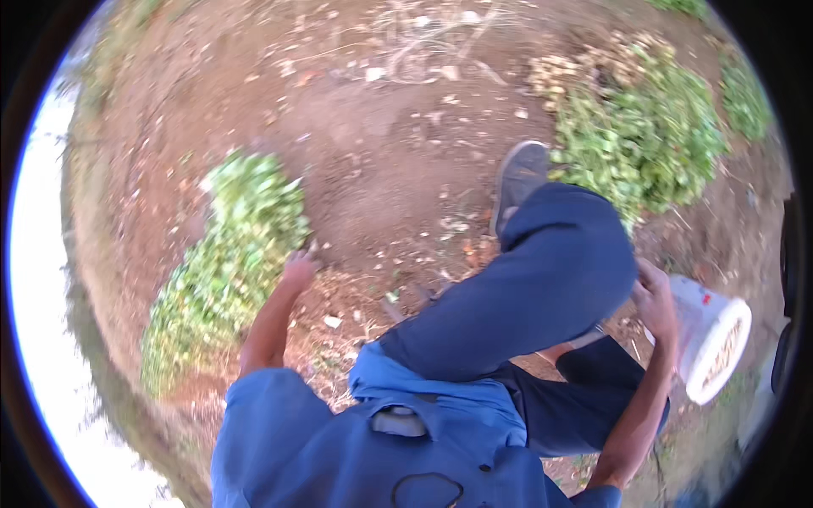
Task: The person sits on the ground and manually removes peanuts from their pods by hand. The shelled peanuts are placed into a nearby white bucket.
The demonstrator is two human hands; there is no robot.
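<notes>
My left hand (300, 272) is at the right edge of a heap of green leafy plants (222, 273) on the soil. It is blurred, and I cannot tell whether its fingers grip a stem. On the other side, my right hand (654, 301) is beside my bent knee, with its fingers partly hidden there. Whether it holds anything is not clear. Just past that hand stands a white plastic bucket (692, 317), apparently tilted in this view, with pale peanut-like pods (724, 352) inside.
A second pile of leafy plants (641, 133) lies ahead on the right, with pale pods (552, 75) at its far end. My shoe (522, 174) is planted beside it. Dry stalks (438, 41) and pale litter are scattered over the brown soil (356, 146).
</notes>
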